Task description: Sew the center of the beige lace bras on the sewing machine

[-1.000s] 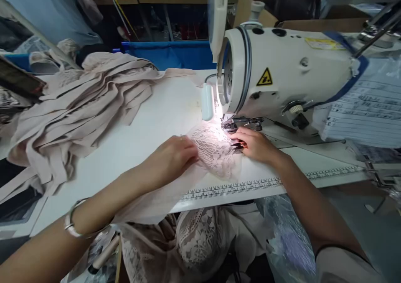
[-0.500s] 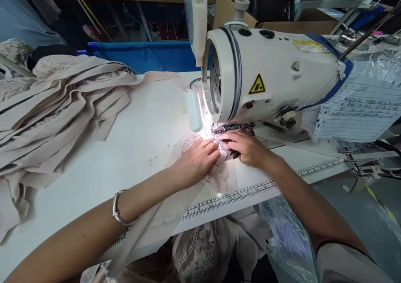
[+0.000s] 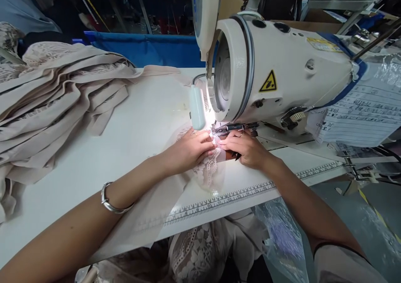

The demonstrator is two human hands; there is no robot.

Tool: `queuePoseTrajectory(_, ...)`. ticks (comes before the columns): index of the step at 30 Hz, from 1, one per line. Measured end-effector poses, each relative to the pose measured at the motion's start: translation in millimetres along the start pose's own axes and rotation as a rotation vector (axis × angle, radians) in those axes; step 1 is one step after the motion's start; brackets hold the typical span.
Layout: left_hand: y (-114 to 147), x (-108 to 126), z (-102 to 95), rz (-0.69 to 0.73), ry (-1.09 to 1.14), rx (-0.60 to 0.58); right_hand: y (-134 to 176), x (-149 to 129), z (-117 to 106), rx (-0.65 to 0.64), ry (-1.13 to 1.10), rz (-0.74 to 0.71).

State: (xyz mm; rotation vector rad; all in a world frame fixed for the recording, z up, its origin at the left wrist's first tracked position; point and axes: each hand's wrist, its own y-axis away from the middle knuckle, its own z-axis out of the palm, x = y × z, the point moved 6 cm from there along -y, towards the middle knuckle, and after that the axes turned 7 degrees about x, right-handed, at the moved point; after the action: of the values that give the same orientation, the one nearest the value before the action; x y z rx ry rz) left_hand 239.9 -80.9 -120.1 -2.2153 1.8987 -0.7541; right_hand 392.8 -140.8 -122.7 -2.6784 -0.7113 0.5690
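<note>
Pale pink lace fabric (image 3: 208,168) lies on the white table under the needle end of a sewing machine (image 3: 282,70). My left hand (image 3: 189,151) rests on the lace with its fingers laid out flat, left of the presser foot (image 3: 216,130). At the foot's right side, my right hand (image 3: 247,149) has thumb and fingers pressed together on the fabric's edge. A dark pointed thing (image 3: 237,156) and a brown patch show beneath my right palm; I cannot tell what they are. The needle itself is lost in the lamp's glare.
A small lamp (image 3: 197,107) stands just behind my left fingers. Beige strips and lace (image 3: 75,90) are heaped at the left. A printed ruler (image 3: 219,200) runs along the front edge. Handwritten paper (image 3: 360,107) hangs at the right. More lace fabric (image 3: 196,253) lies below the table edge.
My left hand has slid slightly left and away from me, its fingers bending a little more. The lace has shifted under it, and the loose strip by my left forearm has dropped away. The view has also shifted.
</note>
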Motion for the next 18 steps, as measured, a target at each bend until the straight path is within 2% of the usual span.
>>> queuePoseTrajectory(7,-2,-10,-4.5,-0.044,-0.049,0.013,0,-4,2,0.055,0.117,-0.076)
queuePoseTrajectory(13,1,-2,1.4,0.040,-0.113,0.022,-1,-14,-5,0.155,0.099,-0.203)
queuePoseTrajectory(18,1,3,0.3,0.069,-0.158,-0.029,-1,-15,-7,0.190,0.103,-0.211)
